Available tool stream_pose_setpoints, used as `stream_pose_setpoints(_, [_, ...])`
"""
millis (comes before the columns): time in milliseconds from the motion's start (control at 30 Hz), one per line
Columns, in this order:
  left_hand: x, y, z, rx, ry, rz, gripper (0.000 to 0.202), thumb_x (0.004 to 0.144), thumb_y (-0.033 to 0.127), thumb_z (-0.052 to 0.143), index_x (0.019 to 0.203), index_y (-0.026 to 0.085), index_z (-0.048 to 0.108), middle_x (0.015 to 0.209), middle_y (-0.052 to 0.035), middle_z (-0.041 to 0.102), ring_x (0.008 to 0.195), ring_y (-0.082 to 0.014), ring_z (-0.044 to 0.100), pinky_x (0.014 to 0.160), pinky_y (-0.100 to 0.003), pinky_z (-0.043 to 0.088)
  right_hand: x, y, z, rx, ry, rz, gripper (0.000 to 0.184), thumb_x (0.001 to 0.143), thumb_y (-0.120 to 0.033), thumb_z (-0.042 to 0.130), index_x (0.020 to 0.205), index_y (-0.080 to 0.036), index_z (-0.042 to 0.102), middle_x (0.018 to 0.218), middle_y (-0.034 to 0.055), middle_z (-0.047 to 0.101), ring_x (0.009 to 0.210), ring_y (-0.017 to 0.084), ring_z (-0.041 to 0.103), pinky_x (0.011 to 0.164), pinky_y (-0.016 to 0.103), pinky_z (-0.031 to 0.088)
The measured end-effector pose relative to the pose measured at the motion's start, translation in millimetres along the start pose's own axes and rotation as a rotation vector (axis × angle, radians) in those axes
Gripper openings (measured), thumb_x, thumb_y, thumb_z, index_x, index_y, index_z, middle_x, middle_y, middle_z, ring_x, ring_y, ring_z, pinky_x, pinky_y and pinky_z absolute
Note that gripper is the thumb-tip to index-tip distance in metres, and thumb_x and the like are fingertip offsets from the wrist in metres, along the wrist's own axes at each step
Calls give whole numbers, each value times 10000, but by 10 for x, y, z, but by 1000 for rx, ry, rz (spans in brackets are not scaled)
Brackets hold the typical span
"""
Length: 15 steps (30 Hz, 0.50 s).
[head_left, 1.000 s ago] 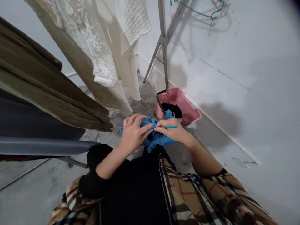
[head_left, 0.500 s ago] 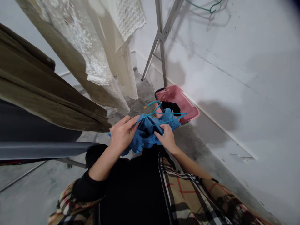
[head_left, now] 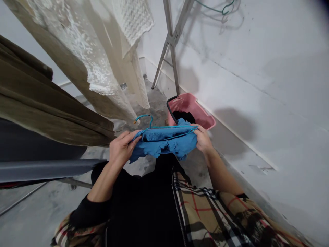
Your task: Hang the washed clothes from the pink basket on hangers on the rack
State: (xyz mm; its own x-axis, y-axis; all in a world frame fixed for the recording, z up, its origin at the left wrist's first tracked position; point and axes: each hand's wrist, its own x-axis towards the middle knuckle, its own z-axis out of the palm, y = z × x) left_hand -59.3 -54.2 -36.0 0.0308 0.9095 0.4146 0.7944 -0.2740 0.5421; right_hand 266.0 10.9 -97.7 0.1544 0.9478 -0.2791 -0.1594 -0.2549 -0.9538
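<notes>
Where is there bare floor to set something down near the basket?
Bare floor lies between the pink basket, the cream fabrics and the rack legs; another strip follows the wall right of it. Crowded: the basket holds dark clothes, and the left hand and right hand grip the blue garment.

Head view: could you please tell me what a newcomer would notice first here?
A blue cloth with a teal hanger, stretched between the left grip and right grip at centre. Behind it, a pink basket stands by the white wall; pale lace garments hang upper left.
</notes>
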Motion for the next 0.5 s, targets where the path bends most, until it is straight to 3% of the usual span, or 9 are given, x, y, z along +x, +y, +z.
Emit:
stream_pose_setpoints(100, [-15,-9,10,66,-3,6,288,922,452,557,1076,314,758,713,-4,616,651,-124,574,572,-221,377,17,-121,-19,-91,64,-82,337,589,-311,626,903,-193,654,775,5,668,643,151,563,604,280,459])
stream_pose_setpoints(200, [-24,-25,30,170,-34,21,276,925,451,555,1052,327,766,722,-13,629,635,-128,551,513,-237,302,-14,-249,-37,-278,57,-263,291,651,-315,591,891,-180,685,874,39,698,742,179,609,677,306,494])
stream_pose_setpoints(300, [-11,-17,52,228,-21,8,250,925,430,565,1029,332,771,703,-7,609,611,-127,522,500,-248,258,-99,-390,-23,-500,-188,-407,294,735,-295,556,944,-176,725,995,67,730,926,233,665,861,374,521])
stream_pose_setpoints(400, [54,50,4,232,62,-5,233,924,414,575,1026,335,769,685,2,591,622,-124,534,515,-244,279,-175,-601,61,-706,-432,-518,363,815,-278,541,1118,-178,716,1118,82,725,1029,260,677,956,417,515])
stream_pose_setpoints(500, [182,170,-201,174,211,24,235,921,405,584,1016,297,770,714,4,618,651,-119,568,555,-227,349,-217,-968,228,-803,-482,-726,423,883,-269,523,1276,-163,638,1202,93,697,1073,250,676,975,397,525])
